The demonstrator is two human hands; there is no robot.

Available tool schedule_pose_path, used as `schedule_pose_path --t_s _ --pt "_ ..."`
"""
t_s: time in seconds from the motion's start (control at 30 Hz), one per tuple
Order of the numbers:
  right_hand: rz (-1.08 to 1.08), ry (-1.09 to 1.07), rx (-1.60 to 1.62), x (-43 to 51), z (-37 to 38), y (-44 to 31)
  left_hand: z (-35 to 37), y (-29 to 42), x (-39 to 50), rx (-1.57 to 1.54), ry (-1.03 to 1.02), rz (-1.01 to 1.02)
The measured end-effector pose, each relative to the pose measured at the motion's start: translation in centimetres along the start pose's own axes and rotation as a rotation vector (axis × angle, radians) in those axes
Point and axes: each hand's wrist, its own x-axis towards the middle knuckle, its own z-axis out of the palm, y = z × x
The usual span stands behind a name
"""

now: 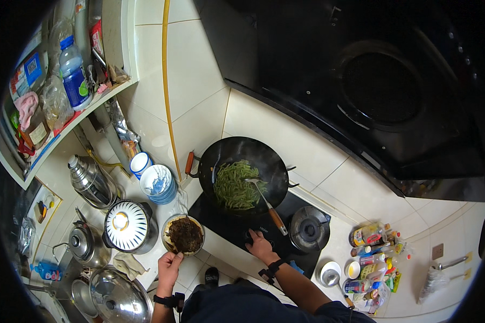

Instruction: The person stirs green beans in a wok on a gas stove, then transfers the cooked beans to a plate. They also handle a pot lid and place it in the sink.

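My left hand (169, 267) grips the near rim of a bowl (166, 230) between thumb and fingers. Dark brown, leafy-looking food (184, 235) fills much of that bowl. On the black gas cooktop (234, 224), my right hand (260, 246) reaches to a control near the front edge; the fingers partly hide it. A large black wok (273, 171) sits over the left burner. Cut green beans (236, 183) lie inside it, and a metal spatula with a wooden handle (275, 218) leans across them to the wok's rim.
The bare right burner (309, 229) is beside the wok. A white bowl with a ladle (330, 277) and several seasoning bottles (367, 258) stand right. Left are stacked bowls (158, 183), a lidded pot (126, 226), a thermos (91, 177) and a large metal lid (121, 296). A range hood (291, 76) overhangs.
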Motion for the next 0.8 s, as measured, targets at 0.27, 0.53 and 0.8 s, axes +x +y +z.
schedule_pose_path --t_s 0.27,0.53,0.8 --pt "0.142 -0.226 -0.118 1.2 -0.3 -1.2 -1.2 0.2 2.4 -0.005 -0.026 -0.002" --pt "0.201 -0.263 -0.17 1.0 0.2 -2.2 -1.7 0.6 3.2 -0.035 -0.048 -0.007" --pt "0.157 -0.334 -0.317 3.2 2.9 -0.3 -3.7 0.4 3.7 -0.039 -0.05 0.052"
